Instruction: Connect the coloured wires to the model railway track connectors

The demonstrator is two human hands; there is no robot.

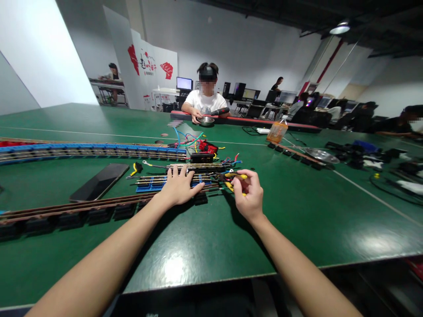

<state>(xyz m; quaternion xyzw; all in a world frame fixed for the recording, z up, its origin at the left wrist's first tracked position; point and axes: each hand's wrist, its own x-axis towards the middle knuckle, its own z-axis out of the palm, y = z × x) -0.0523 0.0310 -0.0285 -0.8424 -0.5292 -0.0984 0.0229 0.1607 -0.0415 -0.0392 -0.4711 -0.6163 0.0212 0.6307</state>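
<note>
My left hand (178, 186) lies flat with fingers spread over a short track-like piece (150, 183) of metal rods on a blue base. In my right hand (249, 193) is a pair of pliers with yellow handles (230, 186), its jaws pointing left at the right end of that piece. Whether the jaws touch a rod or wire, I cannot tell. Just behind lies another rod piece with a black block (202, 158) and loose wire ends. A long brown rail on black blocks (99, 211) runs left from beneath my left wrist.
A phone (99, 182) lies at the left, before a long blue track (92, 152). Coloured wires (190, 138) tangle behind my hands. Across the green table (211, 246) a person (208, 99) holds a metal bowl (205, 121). An orange-labelled container (277, 131) stands at the right.
</note>
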